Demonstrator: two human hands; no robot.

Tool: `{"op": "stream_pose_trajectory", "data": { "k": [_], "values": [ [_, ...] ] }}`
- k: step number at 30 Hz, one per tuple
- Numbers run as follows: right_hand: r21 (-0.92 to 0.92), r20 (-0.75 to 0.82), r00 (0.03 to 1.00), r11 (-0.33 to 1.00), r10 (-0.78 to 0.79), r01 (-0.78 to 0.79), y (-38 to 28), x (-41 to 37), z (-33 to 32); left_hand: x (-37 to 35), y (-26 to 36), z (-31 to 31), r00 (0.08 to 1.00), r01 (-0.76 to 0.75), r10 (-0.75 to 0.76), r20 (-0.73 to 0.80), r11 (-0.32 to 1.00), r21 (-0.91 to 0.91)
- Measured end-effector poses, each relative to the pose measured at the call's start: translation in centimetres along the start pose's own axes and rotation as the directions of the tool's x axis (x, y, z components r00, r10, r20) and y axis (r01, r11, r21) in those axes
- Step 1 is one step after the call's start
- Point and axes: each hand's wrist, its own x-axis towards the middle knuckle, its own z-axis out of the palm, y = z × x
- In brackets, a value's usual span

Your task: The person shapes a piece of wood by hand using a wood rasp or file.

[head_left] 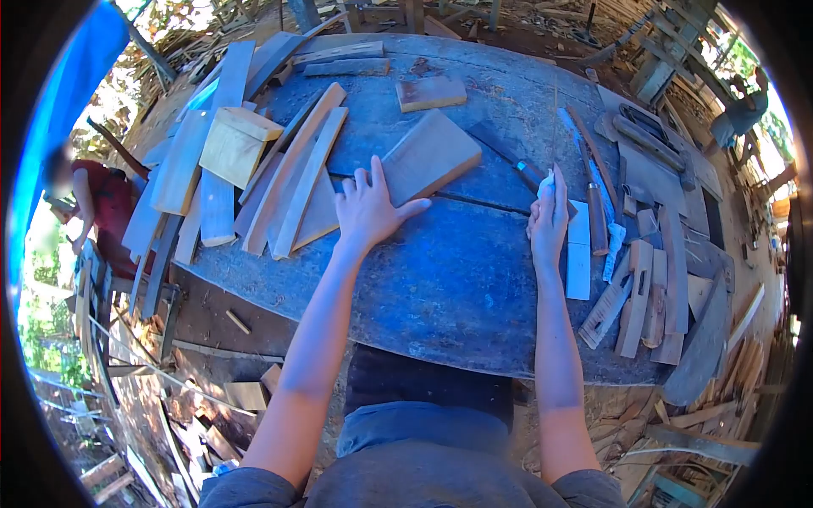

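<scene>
My left hand (370, 203) is open, fingers spread, at the near left end of a thick wooden block (436, 157) lying on the blue worktable (449, 296). The fingers are right at the block's edge, with the thumb stretched along its near side. My right hand (549, 222) is closed, its index finger pointing forward and a small white object (546, 183) showing at its fingers; its kind I cannot tell. Beside it lies a tool with a dark flat blade (494, 142) and a teal part, reaching up to the fingers. White rectangular pieces (578, 254) lie close to the wrist.
Long wooden strips (309, 182) and a pale block (237, 144) are piled at left. A smaller block (432, 93) lies behind. Wooden-handled tools (598, 220), planes (648, 135) and wood pieces (637, 296) crowd the right. One person (106, 195) is at far left, another (739, 114) at far right.
</scene>
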Motion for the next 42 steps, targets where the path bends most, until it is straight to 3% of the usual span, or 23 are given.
{"op": "stream_pose_trajectory", "data": {
  "k": [2,3,5,7,9,11,12,13,15,17,19,21,22,25,27,29,30,31,33,35,38,40,42],
  "values": [
    [-0.026,-0.015,1.0,1.0,-0.012,0.011,0.2,-0.2,-0.2,-1.6,0.4,0.0,0.99,0.024,0.014,0.143,0.966,-0.256],
    [-0.042,-0.009,1.0,0.999,-0.002,0.002,0.0,-0.3,-0.1,-2.5,0.9,0.9,0.989,0.028,0.012,0.15,0.965,-0.259],
    [-0.069,0.013,1.0,0.998,0.005,-0.004,-0.1,-0.4,0.1,-4.2,2.4,2.9,0.999,-0.01,0.001,-0.049,0.981,-0.194],
    [-0.171,0.026,0.998,0.984,-0.052,0.056,0.4,-0.2,0.0,-4.4,2.8,3.4,0.998,0.011,-0.022,-0.051,0.978,-0.211],
    [-0.219,0.044,0.998,0.974,-0.051,0.06,0.3,-0.3,-0.3,-4.0,2.2,4.6,0.984,-0.056,0.009,-0.176,0.962,-0.266],
    [-0.327,0.09,0.995,0.942,-0.041,0.068,0.2,-0.3,-0.2,-3.4,1.0,5.4,0.976,-0.115,0.062,-0.21,0.962,-0.249],
    [-0.427,0.097,0.983,0.886,-0.153,0.18,0.5,-0.1,-0.1,-3.3,0.2,5.2,0.965,-0.173,0.121,-0.231,0.96,-0.221],
    [-0.426,0.097,0.983,0.886,-0.158,0.184,0.9,0.0,-0.4,-3.1,-0.8,4.9,0.964,-0.175,0.121,-0.236,0.959,-0.221],
    [-0.425,0.14,0.988,0.897,-0.071,0.125,0.7,-0.1,-0.4,-2.2,-2.6,3.8,0.969,-0.234,0.208,-0.132,0.946,-0.225],
    [-0.435,0.114,0.985,0.884,-0.132,0.169,1.2,-0.1,-0.4,-1.4,-3.1,3.6,0.979,-0.203,0.192,-0.067,0.94,-0.275],
    [-0.446,0.106,0.976,0.869,-0.188,0.216,0.9,-0.3,0.1,-1.8,-1.1,2.9,0.998,-0.058,0.041,-0.053,0.925,-0.375],
    [-0.42,0.082,0.995,0.903,-0.058,0.087,-0.9,-0.8,0.5,-2.5,1.4,3.2,0.996,-0.021,-0.016,-0.084,0.906,-0.423],
    [-0.442,0.077,0.976,0.871,-0.202,0.215,0.5,-0.4,0.4,-3.2,2.7,3.2,0.991,-0.036,-0.016,-0.134,0.925,-0.378],
    [-0.516,0.109,0.932,0.782,-0.345,0.349,1.1,-0.3,0.3,-3.6,4.2,3.5,0.975,-0.043,-0.048,-0.219,0.917,-0.396],
    [-0.553,0.116,0.9,0.725,-0.421,0.41,0.4,-0.5,0.4,-3.6,3.6,3.2,0.984,-0.031,-0.059,-0.17,0.876,-0.481],
    [-0.593,0.193,0.954,0.747,-0.23,0.3,-0.2,-0.7,0.5,-4.4,2.7,1.9,0.996,-0.007,-0.046,-0.082,0.829,-0.559],
    [-0.622,0.212,0.872,0.627,-0.441,0.469,0.2,-0.5,1.2,-4.9,2.5,1.5,1.0,0.031,-0.024,0.019,0.778,-0.628],
    [-0.626,0.2,0.879,0.634,-0.433,0.454,0.5,-0.5,1.2,-5.2,2.5,1.9,0.999,0.029,-0.014,0.028,0.783,-0.621],
    [-0.817,0.347,0.91,0.403,-0.226,0.412,-1.7,-1.1,2.2,-5.9,2.3,2.8,0.997,-0.004,-0.039,-0.063,0.821,-0.571],
    [-0.794,0.358,0.909,0.444,-0.212,0.416,-2.2,-2.2,3.1,-5.7,2.1,3.4,0.995,-0.041,-0.018,-0.1,0.83,-0.557],
    [-0.674,0.512,0.824,0.482,-0.243,0.561,-4.3,-6.6,4.2,-4.9,2.0,3.6,0.989,-0.084,0.0,-0.147,0.82,-0.566],
    [-0.721,0.614,0.789,0.408,0.001,0.561,-6.7,-8.8,4.6,-4.6,2.1,3.1,0.99,-0.098,0.02,-0.139,0.804,-0.587],
    [-0.752,0.566,0.823,0.381,-0.043,0.537,-5.7,-5.9,5.0,-4.8,2.3,2.3,0.999,-0.028,0.001,-0.039,0.726,-0.687]
  ]
}}
